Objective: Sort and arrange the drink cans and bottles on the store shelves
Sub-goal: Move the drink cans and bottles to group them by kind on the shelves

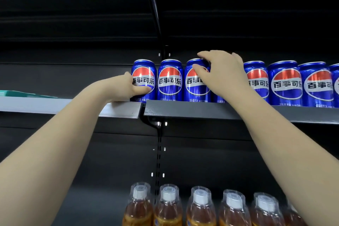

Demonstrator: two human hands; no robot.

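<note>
Blue Pepsi cans [170, 80] are standing upright in a row on the upper shelf [192, 109] | your left hand [132, 88] is gripping the leftmost can [145, 71] | your right hand [222, 71] is clasping the third can [194, 86] from above.

soft, even light is falling from above and in front, leaving the dark shelving [238, 112] dim while glare is streaking down the blue cans [169, 79]. the wide lens is bending the edges, and the bottles [200, 205] are looking slightly soft.
</note>
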